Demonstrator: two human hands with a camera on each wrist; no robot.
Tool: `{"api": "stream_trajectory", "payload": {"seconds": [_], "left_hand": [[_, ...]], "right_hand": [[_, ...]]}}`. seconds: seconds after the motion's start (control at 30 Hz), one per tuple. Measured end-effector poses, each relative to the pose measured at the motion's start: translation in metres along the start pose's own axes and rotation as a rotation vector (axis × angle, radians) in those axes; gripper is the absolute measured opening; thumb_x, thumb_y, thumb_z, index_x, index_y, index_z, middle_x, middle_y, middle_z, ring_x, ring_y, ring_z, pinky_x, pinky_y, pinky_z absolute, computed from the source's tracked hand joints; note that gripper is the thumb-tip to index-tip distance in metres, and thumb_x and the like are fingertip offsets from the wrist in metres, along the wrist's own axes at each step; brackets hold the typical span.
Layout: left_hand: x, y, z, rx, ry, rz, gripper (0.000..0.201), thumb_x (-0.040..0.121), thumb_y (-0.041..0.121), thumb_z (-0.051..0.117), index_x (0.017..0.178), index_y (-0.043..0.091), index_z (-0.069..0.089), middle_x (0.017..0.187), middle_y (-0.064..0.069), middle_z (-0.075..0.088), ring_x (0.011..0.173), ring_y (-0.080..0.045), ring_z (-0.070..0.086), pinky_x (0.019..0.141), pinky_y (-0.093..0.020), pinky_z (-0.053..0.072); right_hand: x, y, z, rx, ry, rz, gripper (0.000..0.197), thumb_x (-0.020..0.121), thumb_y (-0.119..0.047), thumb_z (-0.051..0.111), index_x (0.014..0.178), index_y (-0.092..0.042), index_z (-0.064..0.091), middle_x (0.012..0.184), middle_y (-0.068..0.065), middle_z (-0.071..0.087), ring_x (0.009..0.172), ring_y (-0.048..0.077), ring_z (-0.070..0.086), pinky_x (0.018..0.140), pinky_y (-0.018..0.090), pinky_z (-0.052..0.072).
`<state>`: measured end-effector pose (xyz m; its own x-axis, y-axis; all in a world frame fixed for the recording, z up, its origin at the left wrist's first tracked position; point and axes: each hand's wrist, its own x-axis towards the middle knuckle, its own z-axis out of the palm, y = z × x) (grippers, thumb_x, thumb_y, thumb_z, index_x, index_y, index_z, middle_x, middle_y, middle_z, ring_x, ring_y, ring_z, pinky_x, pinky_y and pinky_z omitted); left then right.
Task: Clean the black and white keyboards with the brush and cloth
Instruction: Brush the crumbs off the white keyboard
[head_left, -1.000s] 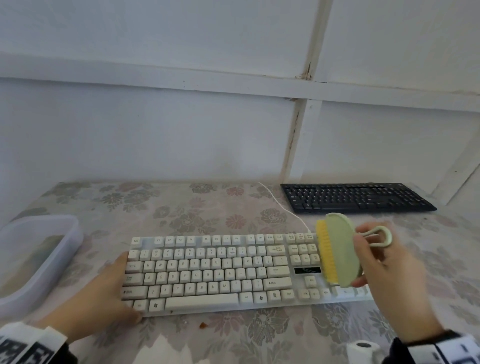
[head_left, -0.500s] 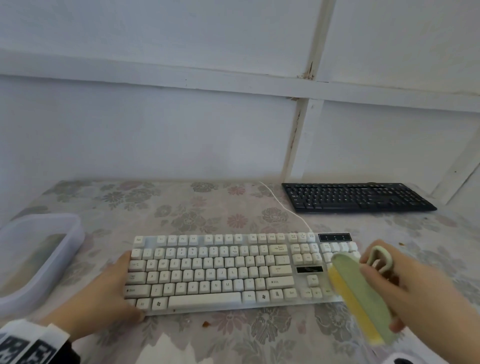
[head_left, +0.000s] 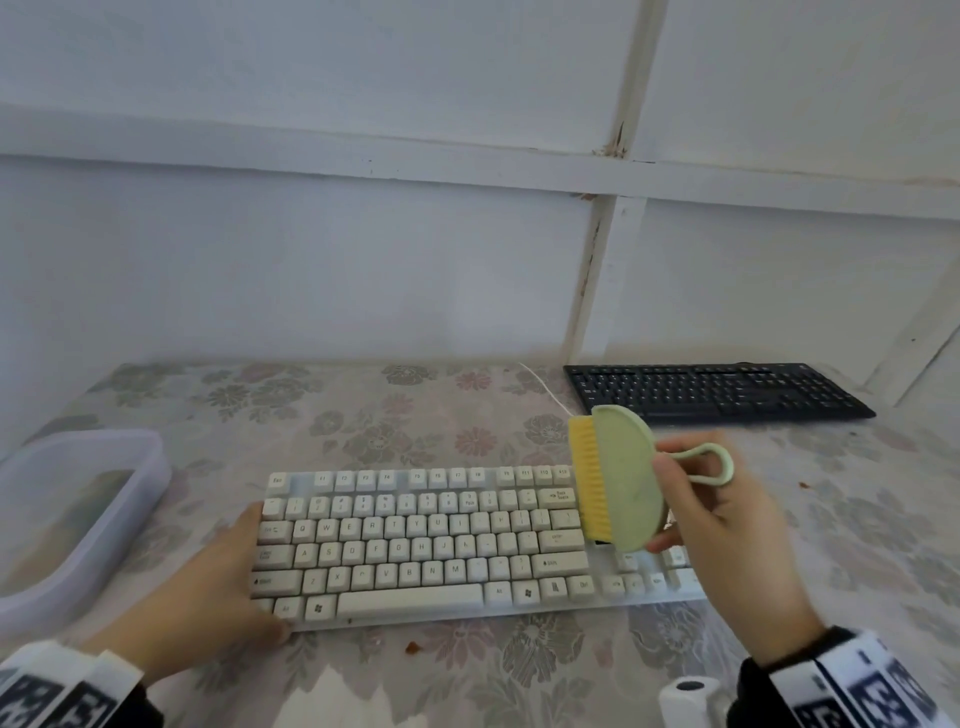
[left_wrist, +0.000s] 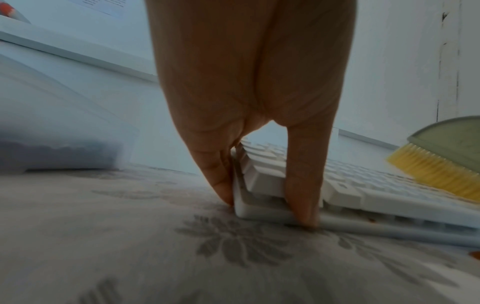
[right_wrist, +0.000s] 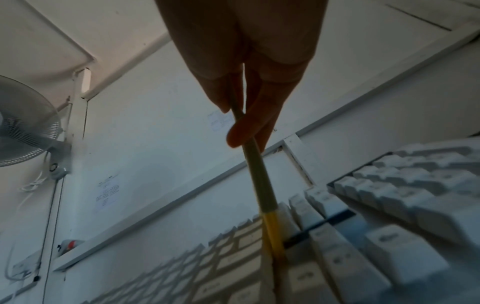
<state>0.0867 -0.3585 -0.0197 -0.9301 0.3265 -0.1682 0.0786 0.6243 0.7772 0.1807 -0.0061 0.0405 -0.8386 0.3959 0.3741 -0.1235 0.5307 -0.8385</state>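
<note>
The white keyboard (head_left: 441, 540) lies across the middle of the flowered table. My left hand (head_left: 244, 577) braces its left end: straight fingers against the side edge, thumb along the front corner, as the left wrist view shows at the corner (left_wrist: 265, 207). My right hand (head_left: 670, 499) pinches a green brush (head_left: 623, 478) with yellow bristles (head_left: 589, 478), held upright over the right end of the main keys. In the right wrist view the brush (right_wrist: 259, 174) shows edge-on, bristles down among the keys. The black keyboard (head_left: 717, 389) lies at the back right. No cloth is in view.
A translucent plastic tub (head_left: 150, 467) stands at the table's left edge. A white roll (head_left: 685, 696) sits at the near right. A brown crumb (head_left: 413, 647) lies in front of the white keyboard. Its white cable (head_left: 540, 384) runs toward the wall close behind.
The brush swept from the number pad down off the keyboard's front right edge, then rose and moved left to the end of the main keys. My left hand stayed put.
</note>
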Motion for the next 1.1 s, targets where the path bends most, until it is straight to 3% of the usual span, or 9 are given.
{"api": "stream_trajectory", "payload": {"seconds": [0.27,0.37,0.5,0.6,0.7,0.77,0.87,0.97,1.1], "left_hand": [[0.001,0.002,0.002,0.011,0.008,0.008,0.082,0.052,-0.005,0.078,0.107,0.043,0.040,0.107,0.016,0.061,0.092,0.014,0.059,0.069,-0.009,0.046],[0.000,0.000,0.001,0.001,0.001,0.011,0.085,0.040,0.011,0.079,0.109,0.043,0.041,0.110,0.015,0.062,0.097,0.008,0.060,0.074,-0.012,0.047],[0.003,-0.005,0.001,-0.007,0.004,0.020,0.091,0.030,0.026,0.074,0.113,0.043,0.040,0.113,0.014,0.062,0.101,0.003,0.061,0.084,-0.020,0.050],[0.004,-0.011,0.000,0.018,0.008,0.019,0.094,0.033,0.025,0.075,0.117,0.043,0.039,0.115,0.014,0.062,0.104,0.000,0.061,0.090,-0.028,0.051],[0.005,-0.017,-0.001,0.057,0.001,-0.003,0.098,0.035,0.024,0.077,0.122,0.044,0.036,0.116,0.014,0.061,0.106,-0.002,0.060,0.092,-0.033,0.051],[0.006,-0.020,-0.002,0.084,-0.002,-0.012,0.103,0.036,0.025,0.078,0.127,0.041,0.034,0.118,0.014,0.060,0.106,-0.004,0.060,0.093,-0.035,0.051],[0.007,-0.020,-0.001,0.081,-0.001,-0.013,0.100,0.035,0.025,0.077,0.123,0.045,0.034,0.115,0.015,0.061,0.104,-0.003,0.060,0.092,-0.031,0.050],[0.006,-0.015,-0.001,0.046,-0.003,0.007,0.095,0.035,0.025,0.078,0.114,0.051,0.034,0.115,0.016,0.061,0.105,-0.002,0.060,0.092,-0.030,0.050],[0.006,-0.018,-0.002,0.030,0.007,0.017,0.094,0.032,0.029,0.079,0.113,0.050,0.036,0.114,0.015,0.062,0.104,-0.003,0.061,0.091,-0.031,0.050]], "right_hand": [[-0.020,0.014,-0.011,-0.001,-0.149,0.142,0.011,0.092,-0.010,0.054,0.082,-0.013,0.058,0.072,-0.002,0.065,0.044,0.023,0.062,0.037,0.030,0.051],[-0.031,0.011,-0.024,-0.009,-0.176,0.236,0.017,0.089,-0.012,0.059,0.075,-0.020,0.060,0.066,0.014,0.060,0.040,0.033,0.060,0.035,0.038,0.049],[-0.035,-0.004,-0.047,-0.060,-0.277,0.298,0.014,0.069,-0.040,0.066,0.072,-0.027,0.063,0.069,0.020,0.060,0.043,0.036,0.061,0.039,0.046,0.050],[-0.035,-0.016,-0.068,-0.055,-0.283,0.303,0.006,0.075,-0.029,0.072,0.073,-0.027,0.067,0.068,0.019,0.062,0.040,0.031,0.058,0.035,0.037,0.050],[-0.032,-0.022,-0.084,-0.059,-0.199,0.281,0.073,0.038,-0.083,0.070,0.085,-0.026,0.070,0.067,0.006,0.066,0.050,0.030,0.063,0.042,0.040,0.055],[-0.031,-0.016,-0.092,-0.002,-0.079,0.278,0.091,0.026,-0.091,0.063,0.089,-0.026,0.070,0.074,0.003,0.068,0.065,0.030,0.065,0.047,0.041,0.057],[-0.031,-0.012,-0.096,0.038,-0.008,0.231,0.090,0.027,-0.090,0.065,0.090,-0.026,0.071,0.078,0.002,0.068,0.075,0.029,0.064,0.051,0.039,0.058],[-0.036,-0.016,-0.088,0.057,-0.044,0.201,0.088,0.028,-0.090,0.065,0.088,-0.027,0.071,0.075,0.002,0.068,0.065,0.024,0.065,0.048,0.039,0.058],[-0.036,-0.023,-0.066,0.118,-0.022,0.052,0.058,0.056,-0.076,0.065,0.086,-0.027,0.070,0.080,0.003,0.067,0.064,0.022,0.066,0.044,0.038,0.057]]}}
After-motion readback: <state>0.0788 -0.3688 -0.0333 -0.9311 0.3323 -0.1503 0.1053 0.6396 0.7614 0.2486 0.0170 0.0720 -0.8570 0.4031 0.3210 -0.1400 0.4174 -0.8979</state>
